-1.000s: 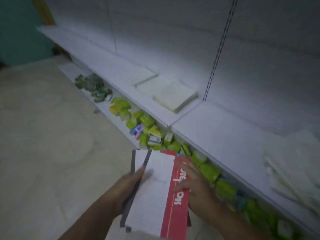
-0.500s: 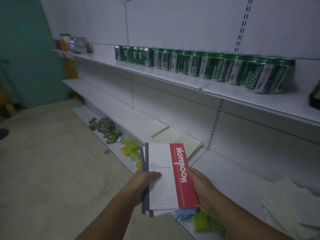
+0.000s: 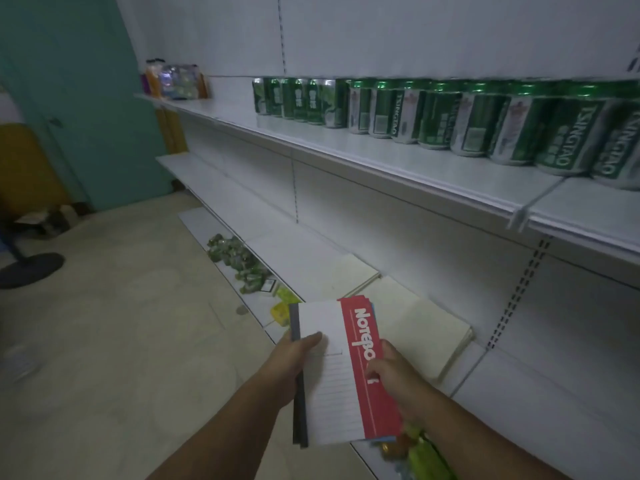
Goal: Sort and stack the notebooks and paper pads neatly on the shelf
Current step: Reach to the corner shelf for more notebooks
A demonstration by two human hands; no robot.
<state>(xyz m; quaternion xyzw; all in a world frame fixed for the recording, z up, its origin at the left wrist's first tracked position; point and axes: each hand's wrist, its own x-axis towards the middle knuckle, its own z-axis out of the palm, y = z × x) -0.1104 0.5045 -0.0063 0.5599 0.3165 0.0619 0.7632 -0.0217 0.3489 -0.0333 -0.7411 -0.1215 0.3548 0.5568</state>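
A: Left hand [image 3: 294, 365]?
B: Thumb on the cover, fingers curled round the spine of the notebooks [image 3: 329, 396]. The bundle has been raised from the low rack in the last second.
A: Right hand [image 3: 398, 379]?
B: Pinching the red edge. The bundle is held just in front of the paper pads [image 3: 426, 330] on the shelf [image 3: 536, 410]. Stacking is likely next.

"NOTEBO…" on red notebook cover [image 3: 360, 355], "TSINGTAO" on green cans [image 3: 561, 140]

Bare shelf [image 3: 540, 407] right of paper pads [image 3: 420, 327] (cans [image 3: 485, 123] overhead).
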